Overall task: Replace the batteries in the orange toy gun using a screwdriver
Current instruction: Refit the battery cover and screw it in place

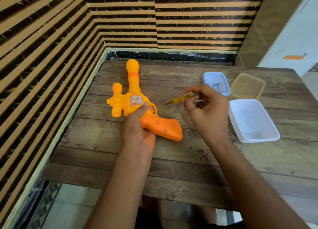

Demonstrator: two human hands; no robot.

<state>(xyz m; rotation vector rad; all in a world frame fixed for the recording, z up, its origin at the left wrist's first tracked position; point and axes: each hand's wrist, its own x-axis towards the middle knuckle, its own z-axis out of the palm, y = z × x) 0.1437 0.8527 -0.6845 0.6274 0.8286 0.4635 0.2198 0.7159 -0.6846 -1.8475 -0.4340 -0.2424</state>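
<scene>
Your left hand [137,125] is curled round the orange toy gun [133,99] where body meets grip, thumb laid flat up to the sticker. That gun lies on the wooden table [172,168], barrel pointing away from you, darker grip [165,128] angled right with its screw [165,130] facing up. Your right hand [209,110] hovers above the table, fingertips pinching a yellow screwdriver [179,99], its tip aimed left, apart from the gun. Beyond sit a white tub [254,136], a blue box [206,77] and a clear yellowish box [258,84].

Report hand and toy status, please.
Left hand grips orange plastic toy gun. Right hand holds yellow-handled screwdriver, clear of it. Handle screw exposed, nothing blocking.
</scene>
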